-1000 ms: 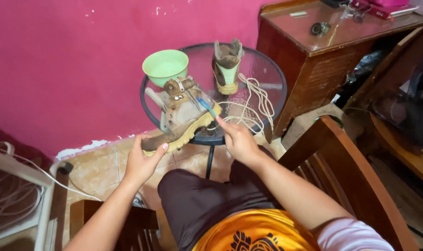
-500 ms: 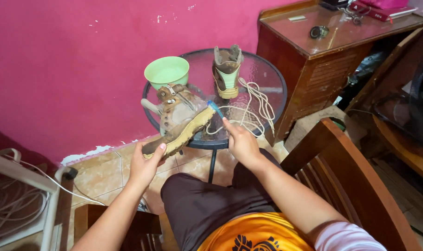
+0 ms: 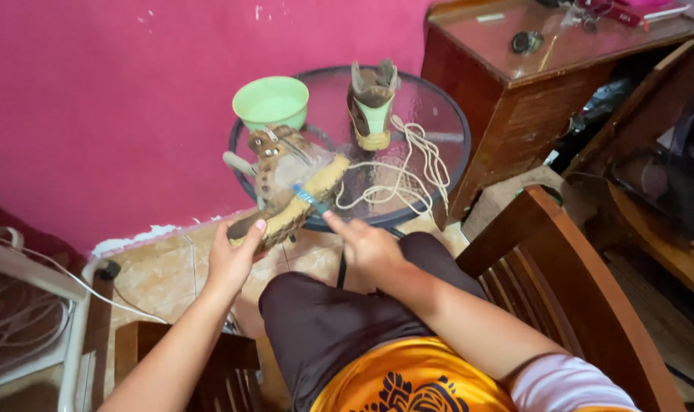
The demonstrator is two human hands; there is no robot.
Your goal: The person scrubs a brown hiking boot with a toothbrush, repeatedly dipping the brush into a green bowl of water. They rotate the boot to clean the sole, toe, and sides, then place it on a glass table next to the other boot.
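Head view looked down on the tan boot, and it was tipped on its side, sole edge facing the person, its toe over the near rim of the round glass table. The left hand was clamped round the heel end, thumb up on the sole. The right hand was closed round a small blue-handled brush, its tip laid against the sole edge just above the fingers. Against half a second earlier, the grip on both was unchanged; the boot sat at much the same angle, and the brush had slid a touch lower along the sole toward the heel, the right hand drawn in closer to the knee.

Beyond the left hand, touching the boot's upper, stood a pale green bowl. Past the right hand, farther out on the glass, the second boot stood upright, green lining showing, with loose cream laces spilled between it and the right hand.

Out to the right of the right hand stood a dark wooden cabinet, a small round dark object on its top; whether it was labelled I could not tell. A flat red package lay at the far corner. A wooden chair sat just beside the right arm. Pink wall behind the lot.
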